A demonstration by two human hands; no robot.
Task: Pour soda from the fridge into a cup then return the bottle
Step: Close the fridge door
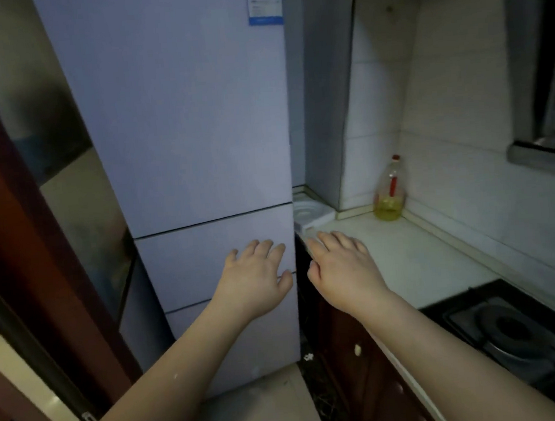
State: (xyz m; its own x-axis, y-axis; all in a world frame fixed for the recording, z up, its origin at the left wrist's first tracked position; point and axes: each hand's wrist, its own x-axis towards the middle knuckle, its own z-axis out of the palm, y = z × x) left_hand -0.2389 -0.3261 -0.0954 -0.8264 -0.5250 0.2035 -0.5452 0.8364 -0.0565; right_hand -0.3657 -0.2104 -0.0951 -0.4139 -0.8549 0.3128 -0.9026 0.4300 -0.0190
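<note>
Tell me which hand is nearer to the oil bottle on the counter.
Right. The right hand hovers over the counter's near-left edge, short of the oil bottle in the back corner. The left hand is further left, before the fridge.

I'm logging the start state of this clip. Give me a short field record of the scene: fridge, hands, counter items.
fridge: tall pale lilac fridge, all doors closed
left hand: left hand open, fingers spread, in front of the middle door
right hand: right hand open, over the counter's near edge
counter: pale stone counter
on counter: clear plastic bottle of yellow oil, red cap, in the corner
stove: black gas hob
soda, cup: not visible
</note>
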